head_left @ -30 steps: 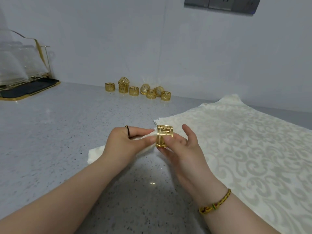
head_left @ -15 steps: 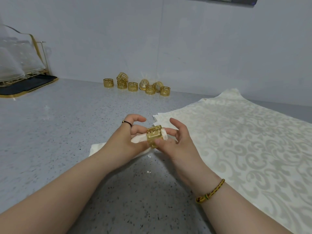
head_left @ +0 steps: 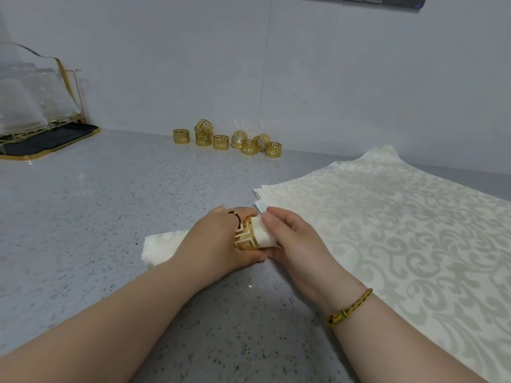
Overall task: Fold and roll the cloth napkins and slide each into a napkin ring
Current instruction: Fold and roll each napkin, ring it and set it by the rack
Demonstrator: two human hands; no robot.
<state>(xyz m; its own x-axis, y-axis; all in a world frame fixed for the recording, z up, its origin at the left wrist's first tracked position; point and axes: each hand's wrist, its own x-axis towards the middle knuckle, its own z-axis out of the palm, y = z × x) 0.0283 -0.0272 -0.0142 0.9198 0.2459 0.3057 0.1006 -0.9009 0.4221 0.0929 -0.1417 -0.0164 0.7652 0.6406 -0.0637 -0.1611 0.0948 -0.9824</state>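
Lying low over the speckled grey counter (head_left: 96, 203), the rolled napkin (head_left: 166, 246) runs left to right between the two hands, its left end resting on the surface. A gold napkin ring (head_left: 247, 237) with a cut-out key pattern sits around the roll near its right end, and a short white stub of cloth pokes out beyond it. The left hand (head_left: 218, 244) is curled over the roll right at the ring, with the thumb underneath; whether its fingers grip the ring itself or only the cloth behind it is hard to tell. The right hand (head_left: 298, 244) pinches the protruding stub between thumb and fingers, so the hands are close together and nearly touching. A braided bracelet (head_left: 349, 309) circles the right wrist.

Just right of the hands lies a stack of flat patterned napkins (head_left: 387, 217). Well behind, against the wall, stands a cluster of spare gold rings (head_left: 221, 141). At the far left a gold wire rack (head_left: 74, 100) sits on a dark tray (head_left: 49, 140).
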